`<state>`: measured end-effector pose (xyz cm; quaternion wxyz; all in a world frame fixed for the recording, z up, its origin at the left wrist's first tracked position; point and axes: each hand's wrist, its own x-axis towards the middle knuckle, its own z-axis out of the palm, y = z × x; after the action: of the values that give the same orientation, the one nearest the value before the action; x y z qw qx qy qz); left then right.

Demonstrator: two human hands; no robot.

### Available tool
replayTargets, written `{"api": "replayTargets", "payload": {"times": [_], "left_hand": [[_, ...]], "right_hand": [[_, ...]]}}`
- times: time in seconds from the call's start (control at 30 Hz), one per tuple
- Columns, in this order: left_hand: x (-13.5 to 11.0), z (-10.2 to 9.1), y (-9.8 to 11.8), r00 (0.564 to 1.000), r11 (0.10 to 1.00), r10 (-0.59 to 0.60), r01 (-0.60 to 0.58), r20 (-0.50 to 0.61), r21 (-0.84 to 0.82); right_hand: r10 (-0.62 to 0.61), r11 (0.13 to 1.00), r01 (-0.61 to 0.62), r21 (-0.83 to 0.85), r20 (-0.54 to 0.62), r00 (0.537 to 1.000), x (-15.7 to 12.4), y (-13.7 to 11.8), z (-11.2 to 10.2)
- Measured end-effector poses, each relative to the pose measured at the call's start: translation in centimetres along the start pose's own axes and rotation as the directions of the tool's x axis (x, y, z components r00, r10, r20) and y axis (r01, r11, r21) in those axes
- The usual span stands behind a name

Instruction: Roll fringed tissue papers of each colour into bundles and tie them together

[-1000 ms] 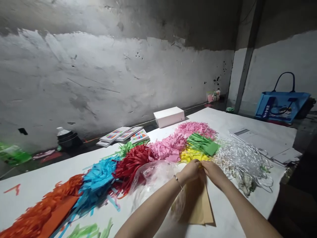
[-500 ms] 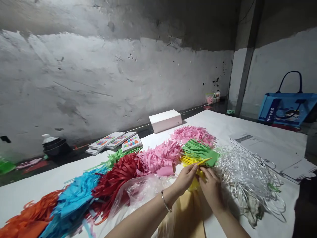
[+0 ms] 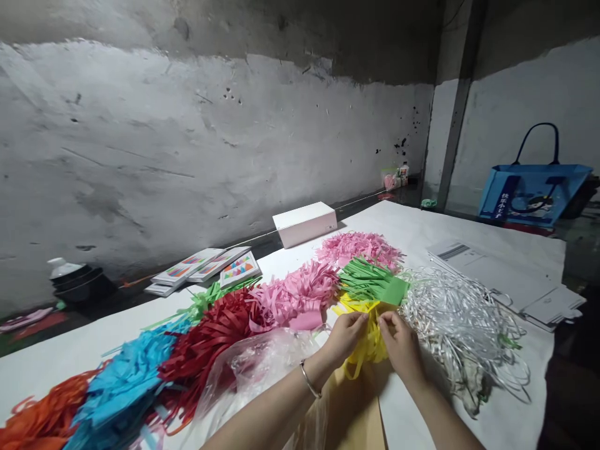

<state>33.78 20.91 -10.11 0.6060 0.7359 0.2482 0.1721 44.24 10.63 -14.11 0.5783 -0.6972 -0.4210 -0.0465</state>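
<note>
Now yellow fringe (image 3: 373, 340) hangs looser, seemingly spread apart, six o'clock of green fringe (image 3: 368, 280), pinched by left hand (image 3: 345, 336) and right hand (image 3: 403, 344).

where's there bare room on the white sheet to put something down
Bare white sheet shows between the white box and the grey-printed cards, behind the far pink bundle; another patch lies behind the orange bundle, left of the blue bundle. Crowded: around the left hand and right hand, amid yellow strips and silver strings.

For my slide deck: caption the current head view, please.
Left hand and right hand handle yellow strips, with green strips just beyond and a silvery tangle alongside.
</note>
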Motion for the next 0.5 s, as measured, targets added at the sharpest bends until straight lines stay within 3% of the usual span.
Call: {"api": "replayTargets", "payload": {"times": [0.13, 0.33, 0.5], "left_hand": [[0.09, -0.17, -0.49, 1.000, 1.000, -0.003, 0.003, -0.023, 0.013], [-0.14, 0.08, -0.62, 0.999, 0.997, 0.033, -0.031, -0.020, 0.065], [-0.20, 0.43, -0.79, 0.996, 0.986, 0.090, -0.087, -0.016, 0.144]], "right_hand": [[0.018, 1.000, -0.018, 0.013, 0.005, 1.000, -0.05, 0.48, 0.00], [-0.048, 0.997, 0.043, 0.064, 0.089, 0.995, 0.04, 0.03, -0.15], [0.000, 0.995, -0.009, 0.099, 0.081, 0.997, 0.19, -0.31, -0.32]]}}
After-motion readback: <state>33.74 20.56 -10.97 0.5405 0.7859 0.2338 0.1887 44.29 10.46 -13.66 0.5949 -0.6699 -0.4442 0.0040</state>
